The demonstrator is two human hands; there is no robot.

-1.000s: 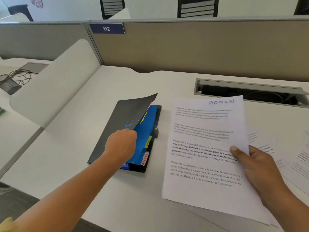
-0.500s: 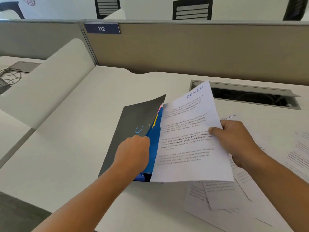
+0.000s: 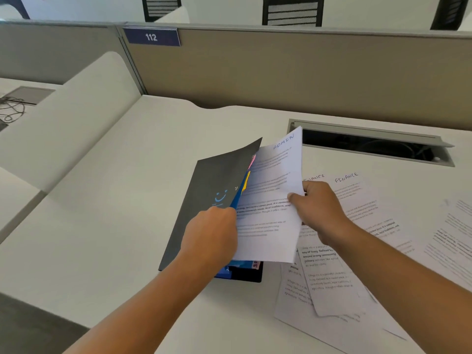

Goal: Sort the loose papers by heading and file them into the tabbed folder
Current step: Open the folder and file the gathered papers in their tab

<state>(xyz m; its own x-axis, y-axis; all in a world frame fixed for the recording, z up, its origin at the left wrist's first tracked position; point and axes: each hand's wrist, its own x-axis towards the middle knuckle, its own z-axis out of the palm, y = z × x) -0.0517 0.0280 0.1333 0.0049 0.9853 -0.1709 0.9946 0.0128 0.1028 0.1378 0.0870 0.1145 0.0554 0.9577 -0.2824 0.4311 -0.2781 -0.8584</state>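
Observation:
A dark grey tabbed folder [image 3: 214, 185] lies on the white desk with its cover raised. Blue dividers with coloured tabs [image 3: 242, 185] show inside. My left hand [image 3: 212, 233] holds the cover's edge up, fingers curled round it. My right hand [image 3: 316, 208] pinches the right edge of a white sheet headed ADMIN [image 3: 270, 200], whose left edge lies inside the folder opening, over the blue dividers. Loose printed papers [image 3: 357, 226], two headed FINANCE, are spread on the desk to the right of the folder.
A cable tray slot [image 3: 370, 144] is cut into the desk behind the papers. A beige partition [image 3: 281, 72] with a 112 sign closes the back. A white curved divider [image 3: 76, 118] stands at the left.
My right hand has carried the ADMIN sheet leftward from above the desk into the open folder. My left hand has lifted the cover higher. The camera has shifted.

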